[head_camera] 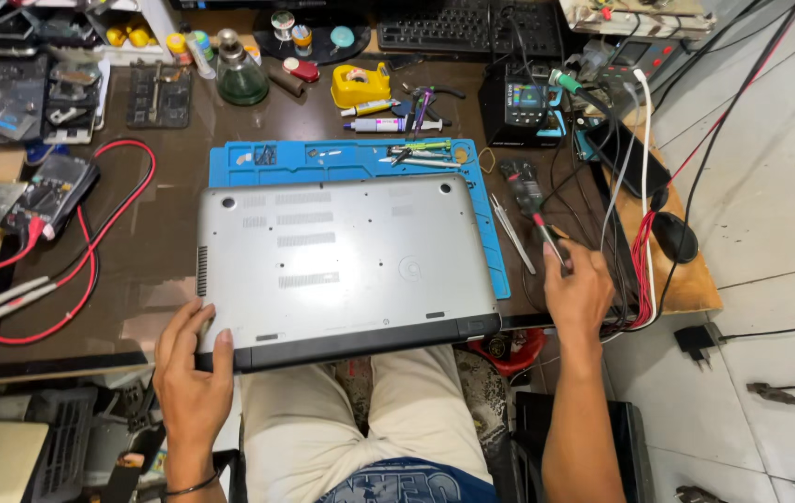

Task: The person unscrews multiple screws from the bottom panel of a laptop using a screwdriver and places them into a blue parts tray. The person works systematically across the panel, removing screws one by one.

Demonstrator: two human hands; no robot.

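Observation:
A silver laptop (342, 265) lies bottom side up on a blue work mat (351, 160) on the brown desk. My left hand (191, 368) grips its near left corner, thumb on the base panel. My right hand (576, 291) rests on the desk to the right of the laptop, fingers on the tip end of a screwdriver (532, 207) with a black and red handle. A pair of tweezers (512, 233) lies just left of the screwdriver.
A multimeter (48, 191) with red leads (90, 261) lies at the left. Behind the mat stand a glass bottle (240, 74), a yellow tape dispenser (360, 84), a soldering station (528, 107) and a keyboard (467, 28). Cables and a black mouse (675, 236) crowd the right edge.

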